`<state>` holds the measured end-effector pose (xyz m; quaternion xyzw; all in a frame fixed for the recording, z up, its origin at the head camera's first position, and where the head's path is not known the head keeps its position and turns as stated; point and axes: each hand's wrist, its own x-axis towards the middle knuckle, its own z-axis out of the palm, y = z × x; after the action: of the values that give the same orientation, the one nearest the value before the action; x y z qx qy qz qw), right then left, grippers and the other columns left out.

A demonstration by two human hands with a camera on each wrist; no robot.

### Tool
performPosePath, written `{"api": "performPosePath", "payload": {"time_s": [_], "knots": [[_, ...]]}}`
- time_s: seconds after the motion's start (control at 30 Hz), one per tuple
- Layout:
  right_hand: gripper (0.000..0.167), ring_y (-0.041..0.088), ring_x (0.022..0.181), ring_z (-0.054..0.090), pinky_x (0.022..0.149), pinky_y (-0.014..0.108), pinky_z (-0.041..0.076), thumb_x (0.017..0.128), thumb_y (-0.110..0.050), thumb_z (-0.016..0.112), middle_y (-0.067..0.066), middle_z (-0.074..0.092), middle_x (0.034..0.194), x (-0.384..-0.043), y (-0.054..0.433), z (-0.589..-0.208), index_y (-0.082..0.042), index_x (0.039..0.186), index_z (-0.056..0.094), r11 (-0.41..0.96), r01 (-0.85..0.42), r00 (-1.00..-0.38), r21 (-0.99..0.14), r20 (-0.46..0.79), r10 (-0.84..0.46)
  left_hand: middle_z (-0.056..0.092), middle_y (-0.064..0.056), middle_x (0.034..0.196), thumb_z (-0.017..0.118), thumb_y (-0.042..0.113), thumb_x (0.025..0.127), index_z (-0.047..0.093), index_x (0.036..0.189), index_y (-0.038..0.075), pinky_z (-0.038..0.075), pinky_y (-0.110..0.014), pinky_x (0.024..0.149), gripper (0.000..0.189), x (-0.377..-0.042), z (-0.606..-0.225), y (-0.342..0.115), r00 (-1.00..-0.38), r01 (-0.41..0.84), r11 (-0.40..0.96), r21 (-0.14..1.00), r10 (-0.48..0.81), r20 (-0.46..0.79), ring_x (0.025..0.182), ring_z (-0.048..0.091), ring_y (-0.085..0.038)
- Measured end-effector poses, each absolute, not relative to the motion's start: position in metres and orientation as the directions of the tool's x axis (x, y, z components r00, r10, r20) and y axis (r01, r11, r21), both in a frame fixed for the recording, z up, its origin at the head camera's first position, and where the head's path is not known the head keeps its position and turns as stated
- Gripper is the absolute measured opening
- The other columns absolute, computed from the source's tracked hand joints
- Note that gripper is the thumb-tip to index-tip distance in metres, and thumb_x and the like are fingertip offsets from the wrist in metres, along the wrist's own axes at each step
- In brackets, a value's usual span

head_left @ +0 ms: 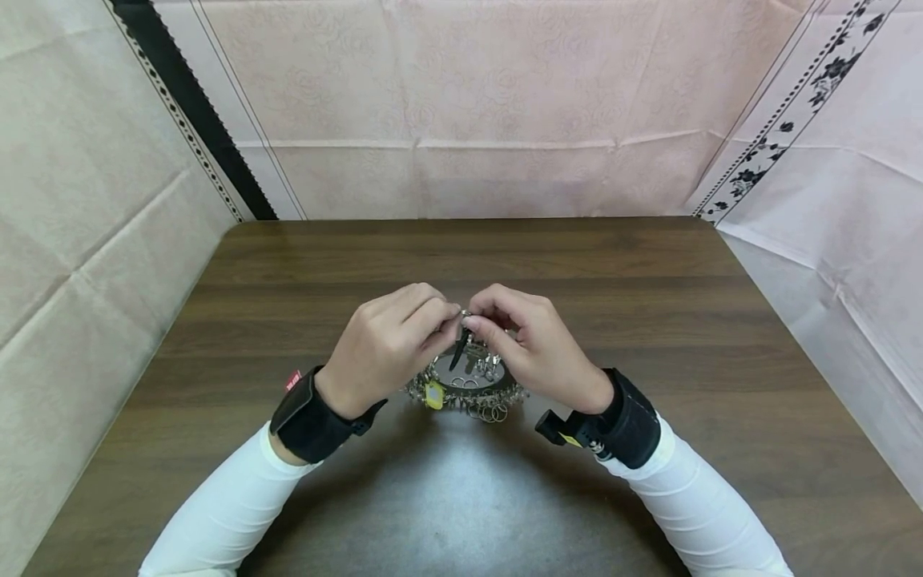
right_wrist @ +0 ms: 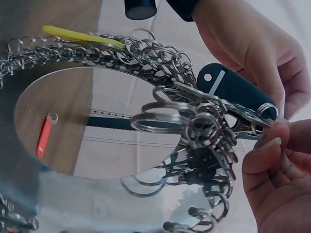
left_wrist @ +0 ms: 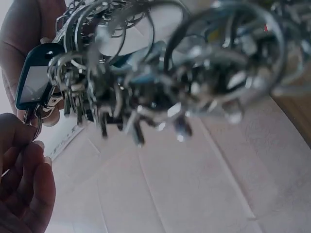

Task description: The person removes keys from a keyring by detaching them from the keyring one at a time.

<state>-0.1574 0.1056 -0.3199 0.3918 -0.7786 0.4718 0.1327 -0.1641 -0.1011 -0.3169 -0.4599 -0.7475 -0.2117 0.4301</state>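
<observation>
Over the table both hands meet at the small metal ring of a dark key tag [head_left: 459, 350]. In the left wrist view, fingers of my left hand [left_wrist: 26, 187] pinch the split ring [left_wrist: 35, 124] below this tag, which has a white label. My right hand [right_wrist: 284, 179] pinches metal at the tag's end between thumb and finger in the right wrist view. Partly behind the tag is an oval metal rack [head_left: 497, 397] hung with many split rings and clasps. A yellow tag [head_left: 434, 395] hangs at its front left. The hands hide the rack's far edge in the head view.
Brown wood-pattern table [head_left: 461, 497] lies below, with pale cloth [head_left: 469, 80] hanging behind it and at both sides. Beside the left wristband [head_left: 306, 417] shows a small red object [head_left: 292, 380]. Loose large rings [head_left: 493, 413] dangle at the rack's front.
</observation>
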Motion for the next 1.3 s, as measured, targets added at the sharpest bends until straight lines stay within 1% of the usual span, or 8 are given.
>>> {"api": "performPosePath", "payload": {"time_s": [0.1,0.2,0.4,0.63,0.8,0.97,1.13,1.3], "knots": [[0.003,0.008,0.064,0.046,0.055,0.025,0.04,0.1,-0.004,0.061,0.004,0.057,0.079,-0.158,0.106,-0.32,-0.002,0.099,0.062,0.248,-0.715,-0.675,-0.653,0.555,-0.486,0.059,-0.005,0.076,0.06,0.002,0.092,0.061,0.085,0.003,0.048,-0.026,0.055,0.008,-0.166,-0.318,-0.101,-0.216,0.873,0.484,-0.067,0.505,0.835,0.063,0.052,-0.014],[0.003,0.008,0.063,0.045,0.054,0.023,0.04,0.098,-0.001,0.062,0.005,0.058,0.079,-0.158,0.106,-0.32,0.0,0.101,0.063,0.244,-0.691,-0.696,-0.681,0.535,-0.479,0.056,-0.003,0.073,0.063,0.001,0.089,0.059,0.082,0.003,0.044,-0.024,0.052,0.009,-0.167,-0.32,-0.1,-0.239,0.871,0.489,-0.041,0.496,0.835,0.059,0.048,-0.012],[0.014,0.009,0.064,0.051,0.055,0.022,0.043,0.095,0.002,0.065,0.008,0.062,0.08,-0.157,0.105,-0.319,0.002,0.107,0.058,0.24,-0.649,-0.736,-0.722,0.518,-0.435,0.056,-0.003,0.07,0.066,0.001,0.088,0.058,0.082,0.004,0.045,-0.023,0.05,0.01,-0.169,-0.323,-0.1,-0.263,0.866,0.5,-0.01,0.473,0.841,0.057,0.049,-0.012],[0.006,0.009,0.054,0.044,0.05,0.023,0.039,0.097,-0.004,0.065,0.006,0.056,0.074,-0.158,0.106,-0.319,-0.002,0.095,0.06,0.275,-0.58,-0.791,-0.767,0.448,-0.417,0.059,-0.005,0.071,0.069,0.002,0.088,0.061,0.083,0.002,0.047,-0.024,0.05,0.009,-0.169,-0.323,-0.1,-0.284,0.856,0.517,0.013,0.449,0.847,0.056,0.051,-0.013],[0.007,0.008,0.055,0.041,0.051,0.022,0.036,0.099,-0.005,0.063,0.003,0.052,0.073,-0.159,0.106,-0.32,-0.004,0.093,0.06,0.303,-0.588,-0.787,-0.75,0.444,-0.428,0.058,-0.002,0.069,0.067,0.003,0.089,0.062,0.084,0.004,0.043,-0.023,0.049,0.008,-0.169,-0.324,-0.099,-0.311,0.845,0.534,0.041,0.426,0.85,0.055,0.049,-0.011],[0.006,0.009,0.057,0.038,0.054,0.022,0.032,0.099,-0.005,0.062,0.002,0.049,0.073,-0.161,0.106,-0.322,-0.004,0.093,0.06,0.309,-0.606,-0.774,-0.733,0.454,-0.441,0.054,-0.001,0.068,0.07,0.004,0.089,0.059,0.082,0.005,0.038,-0.022,0.048,0.013,-0.169,-0.327,-0.099,-0.358,0.838,0.534,0.11,0.388,0.849,0.056,0.046,-0.01],[0.006,0.009,0.059,0.038,0.055,0.022,0.032,0.099,-0.004,0.062,0.002,0.048,0.073,-0.162,0.106,-0.322,-0.003,0.094,0.06,0.305,-0.606,-0.771,-0.735,0.449,-0.451,0.054,-0.003,0.068,0.073,0.002,0.086,0.059,0.082,0.003,0.038,-0.022,0.049,0.015,-0.168,-0.329,-0.098,-0.405,0.831,0.529,0.174,0.361,0.84,0.057,0.046,-0.011],[0.006,0.01,0.059,0.039,0.055,0.022,0.033,0.099,-0.005,0.062,0.002,0.049,0.074,-0.163,0.106,-0.323,-0.004,0.093,0.06,0.304,-0.596,-0.777,-0.744,0.437,-0.454,0.053,-0.004,0.068,0.073,0.001,0.087,0.06,0.082,0.002,0.038,-0.021,0.051,0.014,-0.167,-0.329,-0.096,-0.443,0.827,0.516,0.224,0.353,0.824,0.058,0.046,-0.011]]}}
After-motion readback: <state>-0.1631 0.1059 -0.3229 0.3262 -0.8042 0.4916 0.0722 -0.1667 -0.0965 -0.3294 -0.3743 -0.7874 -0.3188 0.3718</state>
